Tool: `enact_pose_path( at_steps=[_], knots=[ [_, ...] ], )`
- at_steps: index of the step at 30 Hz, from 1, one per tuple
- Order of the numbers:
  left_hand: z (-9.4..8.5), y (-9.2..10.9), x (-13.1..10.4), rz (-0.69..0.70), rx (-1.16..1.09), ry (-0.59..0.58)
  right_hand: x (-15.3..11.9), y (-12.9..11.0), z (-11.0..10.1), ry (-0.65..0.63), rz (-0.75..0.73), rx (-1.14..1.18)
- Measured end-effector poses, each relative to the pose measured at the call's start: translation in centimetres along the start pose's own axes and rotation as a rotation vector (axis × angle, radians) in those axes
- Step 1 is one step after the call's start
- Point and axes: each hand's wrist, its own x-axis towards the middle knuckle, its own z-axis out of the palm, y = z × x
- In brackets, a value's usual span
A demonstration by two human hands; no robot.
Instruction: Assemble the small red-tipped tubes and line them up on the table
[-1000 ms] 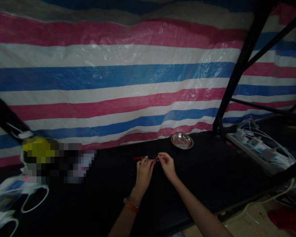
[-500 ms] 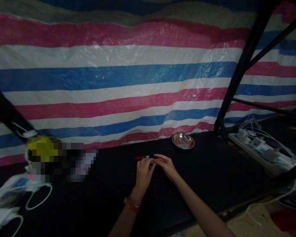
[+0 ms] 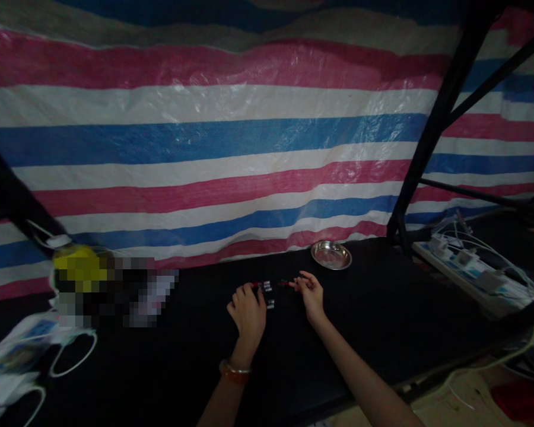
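My left hand [image 3: 248,311] is palm down on the black surface, fingers curled over a group of slim pen-like sticks. A red stick [image 3: 257,285] with a pale end lies at its fingertips. A black stick [image 3: 267,290] with a silvery end sticks out by the thumb and seems gripped there; the fingertips are partly hidden. Below it, another black stick [image 3: 270,304] pokes out from under the hand. To the right, apart from them, my right hand [image 3: 311,296] pinches a thin dark-and-red piece [image 3: 285,283] that points left.
A round shallow metal dish [image 3: 331,255] stands at the back right. White chargers and cables [image 3: 467,261] sit further right beyond a black metal post [image 3: 416,160]. At left are a yellow-filled container [image 3: 82,261] and a white cable loop [image 3: 73,354]. Striped sheeting [image 3: 222,139] hangs behind.
My hands have come apart: the right moved right with the dark-and-red piece, the left moved slightly left and turned palm down over the sticks.
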Motion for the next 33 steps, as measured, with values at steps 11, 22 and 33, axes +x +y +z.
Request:
enact_pose_path(
  at_steps=[11, 22, 33],
  knots=[
    [-0.1, -0.1, 0.4, -0.116, -0.015, -0.119, -2.3, -0.3, 0.8, -0.306, -0.367, -0.502],
    [-0.1, 0.0, 0.0, -0.041, -0.108, -0.114, -2.6, 1.2, 1.8, -0.446, -0.300, -0.463],
    [-0.2, 0.0, -0.1, -0.039, -0.147, -0.129, -2.1, 1.7, 1.6, -0.329, -0.314, -0.551]
  ],
)
